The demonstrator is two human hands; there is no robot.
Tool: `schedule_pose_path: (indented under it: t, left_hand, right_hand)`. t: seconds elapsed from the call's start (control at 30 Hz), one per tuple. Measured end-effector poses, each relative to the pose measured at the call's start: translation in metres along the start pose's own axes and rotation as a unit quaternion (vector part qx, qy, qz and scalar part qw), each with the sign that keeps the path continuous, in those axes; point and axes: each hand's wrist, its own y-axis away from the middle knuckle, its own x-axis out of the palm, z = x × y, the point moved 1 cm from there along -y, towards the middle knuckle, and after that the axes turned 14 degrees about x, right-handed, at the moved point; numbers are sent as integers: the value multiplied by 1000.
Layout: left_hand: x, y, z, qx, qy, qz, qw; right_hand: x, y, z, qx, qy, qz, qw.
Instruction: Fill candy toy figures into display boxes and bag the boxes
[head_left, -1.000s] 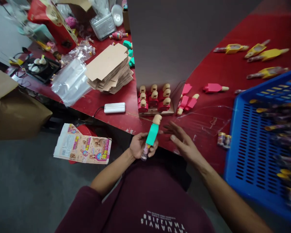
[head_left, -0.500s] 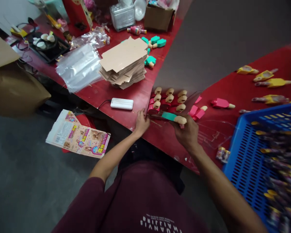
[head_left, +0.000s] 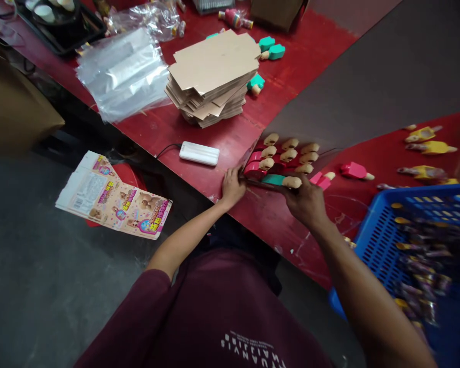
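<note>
A box with a tall dark-grey raised panel (head_left: 352, 87) stands on the red table. Inside are rows of pink pieces (head_left: 255, 166) with rounded beige ends. My left hand (head_left: 233, 187) grips the box's near left corner, fingers bent over its edge. At the box's near side, my right hand (head_left: 307, 205) holds a teal ice-pop-shaped piece (head_left: 274, 179) by its beige end, level with the front row. The fingertips of that hand are partly hidden behind the piece. Just right of the box lie loose pink pieces (head_left: 322, 180).
A stack of flat cardboard (head_left: 218, 64), clear plastic bags (head_left: 126, 71) and a white corded device (head_left: 199, 153) lie on the table's left part. Right of me stands a blue basket (head_left: 371, 240) with wrapped items. A printed carton sheet (head_left: 115, 199) rests on a red stool.
The teal piece in my right hand has come down into the box's near side. My left hand stays at the box corner. The camera view has shifted.
</note>
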Motion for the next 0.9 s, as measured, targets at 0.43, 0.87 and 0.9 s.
schedule_pose_path:
  t: [0.43,0.87,0.9]
  left_hand:
    - [-1,-3,-4,-29,-9,-23,999]
    - [3,1,-32,-27,-156,15,987]
    - [3,1,-31,-28,-160,20,986]
  right_hand:
    - [0,-12,19,19,-16,13,1000]
    - [26,-5,12,46,-75,-118,989]
    - [29,1,14,45,-91,-162,982]
